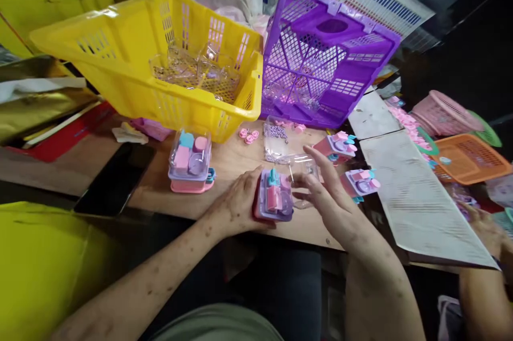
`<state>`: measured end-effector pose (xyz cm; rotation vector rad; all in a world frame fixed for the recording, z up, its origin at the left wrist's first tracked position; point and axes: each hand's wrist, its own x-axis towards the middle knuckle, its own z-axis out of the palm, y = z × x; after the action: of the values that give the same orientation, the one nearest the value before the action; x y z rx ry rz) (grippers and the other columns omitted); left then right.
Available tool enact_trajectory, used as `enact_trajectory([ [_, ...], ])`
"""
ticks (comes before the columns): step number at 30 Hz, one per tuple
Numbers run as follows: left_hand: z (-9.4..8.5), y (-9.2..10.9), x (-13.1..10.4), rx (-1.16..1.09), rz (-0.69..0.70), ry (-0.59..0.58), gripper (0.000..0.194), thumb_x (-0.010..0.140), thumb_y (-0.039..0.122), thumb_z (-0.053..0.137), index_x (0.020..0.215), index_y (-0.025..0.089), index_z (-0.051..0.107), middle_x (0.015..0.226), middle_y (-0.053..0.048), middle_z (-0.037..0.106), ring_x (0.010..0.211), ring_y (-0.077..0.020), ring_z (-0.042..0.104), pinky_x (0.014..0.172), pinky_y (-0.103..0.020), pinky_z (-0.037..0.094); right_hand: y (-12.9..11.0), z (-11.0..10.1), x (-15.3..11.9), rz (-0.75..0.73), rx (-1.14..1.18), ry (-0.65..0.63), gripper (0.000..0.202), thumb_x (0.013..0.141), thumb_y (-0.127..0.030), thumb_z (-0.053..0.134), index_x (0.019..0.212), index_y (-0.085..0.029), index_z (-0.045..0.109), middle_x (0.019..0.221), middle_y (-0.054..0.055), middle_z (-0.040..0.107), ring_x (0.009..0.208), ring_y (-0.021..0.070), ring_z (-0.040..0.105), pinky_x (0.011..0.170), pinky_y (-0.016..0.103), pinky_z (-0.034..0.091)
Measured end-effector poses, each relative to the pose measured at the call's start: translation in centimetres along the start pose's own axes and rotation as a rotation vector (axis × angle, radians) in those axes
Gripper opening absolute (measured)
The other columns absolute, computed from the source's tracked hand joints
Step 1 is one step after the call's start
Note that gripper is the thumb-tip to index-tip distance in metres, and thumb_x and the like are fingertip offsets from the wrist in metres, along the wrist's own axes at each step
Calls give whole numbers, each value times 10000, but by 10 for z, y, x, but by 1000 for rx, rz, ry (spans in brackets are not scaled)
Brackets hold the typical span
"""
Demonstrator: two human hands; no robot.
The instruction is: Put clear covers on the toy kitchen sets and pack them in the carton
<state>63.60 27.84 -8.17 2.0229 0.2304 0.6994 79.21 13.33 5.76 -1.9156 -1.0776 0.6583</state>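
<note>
My left hand (pixel 242 199) is wrapped round the side of a small toy box (pixel 274 199) with a lilac top and a pink-red base. Pink and turquoise parts sit on that top. At the box's right edge is my right hand (pixel 331 191), its fingers apart and nothing plainly gripped; whether a fingertip touches the box I cannot tell. A clear plastic cover (pixel 306 167) shows just behind these fingers, partly hidden by them. To the left stands a similar toy box (pixel 188 164) under a clear cover. Two uncovered ones, a far toy box (pixel 336 146) and a nearer toy box (pixel 360 183), lie to the right.
Behind are a yellow basket (pixel 160 84) holding clear covers and a tilted purple basket (pixel 336 79). A clear tray (pixel 276 140) of tiny purple pieces lies by pink pieces (pixel 249 136). At left is a phone (pixel 116 178); at right, another person's hand (pixel 483 229).
</note>
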Motion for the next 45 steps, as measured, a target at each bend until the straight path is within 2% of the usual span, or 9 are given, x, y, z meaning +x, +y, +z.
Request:
enact_trajectory([
  [3,5,0,-1,61,9,18,1351,637,452,1104,1670,239,260,1645,-217,513,1536,-439,545,1293,-671,476,-13,3,6,-16,-284,80,776,998,-733,660,1595,-262,503,1532,197,630,1225,357,743,1060,598,646],
  [6,9,1,-4,109,16,41,1424,643,464,1107,1694,230,176,1684,-247,456,1574,-458,500,1305,-693,451,-27,5,9,-17,-423,104,826,957,-666,718,1594,-192,493,1361,210,724,1082,360,784,990,581,664],
  [8,8,4,-5,138,3,46,1506,626,529,1111,1713,201,122,1705,-287,418,1598,-489,463,1315,-721,423,-37,6,8,-78,-455,156,749,1007,-616,647,1626,-224,492,1251,161,772,1043,346,788,971,564,660],
  [12,0,12,-5,134,-40,-14,1483,689,738,1013,1725,142,135,1730,-337,373,1630,-529,407,1324,-768,376,-52,17,1,-207,-618,261,643,1050,-584,606,1624,-295,583,1452,147,733,1155,348,756,1046,566,620],
  [15,-4,14,-4,117,-56,-34,1337,787,728,946,1711,129,187,1753,-332,356,1633,-509,414,1331,-738,388,-54,34,-1,-203,-767,202,656,1052,-511,626,1652,-247,598,1441,177,737,1210,372,737,1088,588,596],
  [21,-3,9,-3,104,-16,-4,1216,771,774,941,1633,187,315,1660,-249,505,1522,-470,541,1278,-696,470,-50,58,6,-118,-927,134,647,1054,-418,635,1645,-158,607,1406,228,740,1231,400,724,1080,573,592],
  [31,-9,19,1,185,-64,-37,1158,770,768,942,1546,119,380,1517,-251,599,1425,-466,600,1239,-636,502,-62,60,1,-93,-1098,110,559,1032,-433,653,1567,-272,658,1272,174,719,975,325,760,836,452,631],
  [38,-10,18,1,177,-65,-39,1151,778,772,933,1544,126,366,1506,-243,595,1420,-451,605,1241,-622,506,-65,71,-4,-126,-1215,146,548,1054,-420,615,1575,-252,622,1605,215,587,1211,418,746,751,449,651],
  [45,-3,19,-1,250,-65,-29,1222,754,715,980,1577,89,328,1554,-275,567,1490,-453,569,1277,-600,478,-67,71,-6,-138,-1292,149,522,1066,-398,570,1557,-232,628,1510,218,623,922,334,764,592,400,586],
])
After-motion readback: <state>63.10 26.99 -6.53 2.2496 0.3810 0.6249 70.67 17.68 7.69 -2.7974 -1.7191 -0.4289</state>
